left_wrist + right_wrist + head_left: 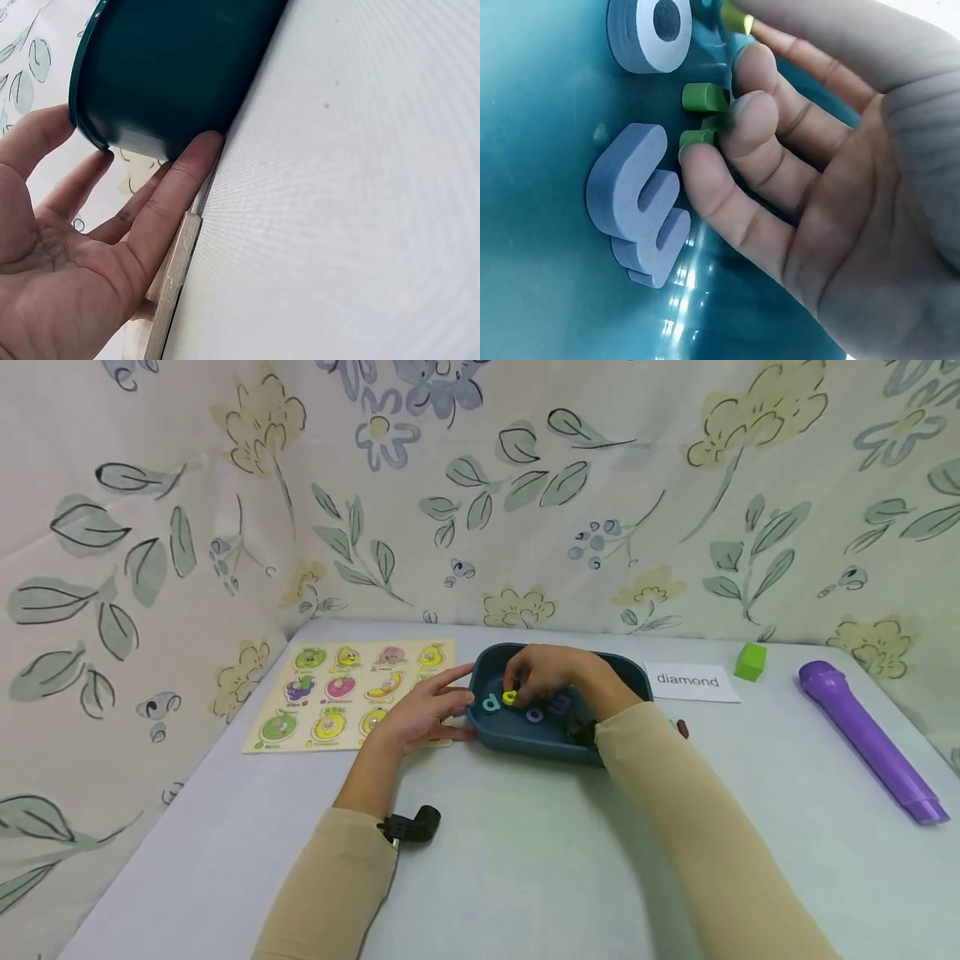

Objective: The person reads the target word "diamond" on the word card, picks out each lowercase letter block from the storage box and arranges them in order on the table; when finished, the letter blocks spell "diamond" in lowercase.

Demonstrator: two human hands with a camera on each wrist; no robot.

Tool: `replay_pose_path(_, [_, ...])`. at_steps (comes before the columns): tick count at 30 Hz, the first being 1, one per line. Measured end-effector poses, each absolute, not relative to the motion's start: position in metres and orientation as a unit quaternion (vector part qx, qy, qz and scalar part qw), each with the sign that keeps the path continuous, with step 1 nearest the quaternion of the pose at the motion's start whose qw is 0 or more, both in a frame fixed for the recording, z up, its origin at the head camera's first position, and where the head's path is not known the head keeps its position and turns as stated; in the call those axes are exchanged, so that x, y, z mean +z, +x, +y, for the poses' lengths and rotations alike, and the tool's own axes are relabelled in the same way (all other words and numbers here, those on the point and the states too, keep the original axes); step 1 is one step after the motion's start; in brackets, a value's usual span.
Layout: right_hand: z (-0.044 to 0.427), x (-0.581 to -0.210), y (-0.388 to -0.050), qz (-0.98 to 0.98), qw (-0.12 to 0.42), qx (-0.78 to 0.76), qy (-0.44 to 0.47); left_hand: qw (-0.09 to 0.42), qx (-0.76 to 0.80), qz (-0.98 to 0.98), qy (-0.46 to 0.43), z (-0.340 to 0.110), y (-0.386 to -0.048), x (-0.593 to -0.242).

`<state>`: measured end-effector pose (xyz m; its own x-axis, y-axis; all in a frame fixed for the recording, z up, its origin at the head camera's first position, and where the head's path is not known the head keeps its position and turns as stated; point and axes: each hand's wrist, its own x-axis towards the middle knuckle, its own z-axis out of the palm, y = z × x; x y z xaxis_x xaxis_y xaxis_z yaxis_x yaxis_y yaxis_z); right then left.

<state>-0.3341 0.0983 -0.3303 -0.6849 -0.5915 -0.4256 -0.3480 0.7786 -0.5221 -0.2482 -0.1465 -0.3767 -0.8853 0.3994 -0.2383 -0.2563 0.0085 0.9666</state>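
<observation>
A dark teal tray point(540, 748) sits on the table and holds foam letters. My left hand point(426, 710) rests its extended fingertips against the tray's left end; the left wrist view shows those fingertips touching the teal wall point(157, 75). Inside the tray, my right hand point(551, 670) pinches a yellow letter point(509, 698) between thumb and index finger. Around it lie a light blue letter point(491, 704), a purple o point(534, 716) and a purple m point(560, 704). A green letter point(703, 97) lies by the other right fingertips, partly hidden by them.
A fruit puzzle board point(348, 693) lies left of the tray, partly behind the left hand. To the right are a card reading "diamond" point(690, 682), a green block point(751, 662) and a purple toy microphone point(870, 739). A small dark red piece point(682, 728) shows beside the right sleeve.
</observation>
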Motion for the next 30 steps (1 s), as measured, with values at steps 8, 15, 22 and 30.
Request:
replay_pose_path(8, [0.105, -0.324, -0.337, 0.868, 0.333, -0.253, -0.267, 0.237, 0.704, 0.667, 0.053, -0.145, -0.250, -0.376])
replay_pose_path(15, [0.109, -0.307, -0.335, 0.855, 0.332, -0.292, -0.272, 0.238, 0.702, 0.670, 0.047, -0.145, -0.248, -0.375])
replay_pose_path(22, [0.121, -0.289, -0.327, 0.851, 0.303, -0.333, -0.270, 0.237, 0.702, 0.669, 0.048, -0.146, -0.248, -0.374])
replay_pose_path(30, [0.138, -0.271, -0.313, 0.843, 0.265, -0.373, -0.282, 0.242, 0.703, 0.666, 0.062, -0.148, -0.249, -0.377])
